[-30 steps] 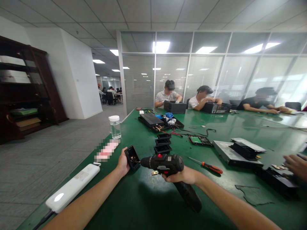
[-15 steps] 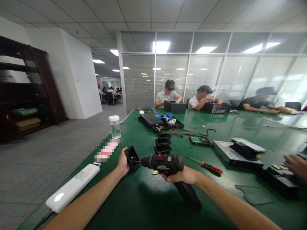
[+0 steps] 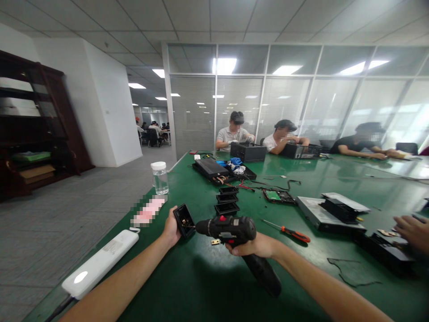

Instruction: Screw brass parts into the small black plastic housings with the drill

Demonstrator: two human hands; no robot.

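My left hand (image 3: 172,228) grips a small black open box (image 3: 183,215) by its left side, tilted so its inside faces the drill. Some brass-coloured parts show inside the box. My right hand (image 3: 254,246) is wrapped round a black cordless drill (image 3: 231,228), which lies sideways and points left. The drill's bit reaches into the box; what its tip touches is too small to tell. Below the chuck, a small brass-coloured plate (image 3: 215,242) lies on the green table (image 3: 181,286). Several similar black boxes (image 3: 227,208) stand in a row behind the drill.
An orange-handled screwdriver (image 3: 291,233) lies right of the drill. At left are a white power strip (image 3: 100,264) and a clear jar (image 3: 160,179). A silver-and-black device (image 3: 328,214) sits at right, near a co-worker's hand (image 3: 410,228). Other people work across the table.
My hands, the box and the drill hold almost the same pose. Across the table, a co-worker's black case has shifted slightly to the right.
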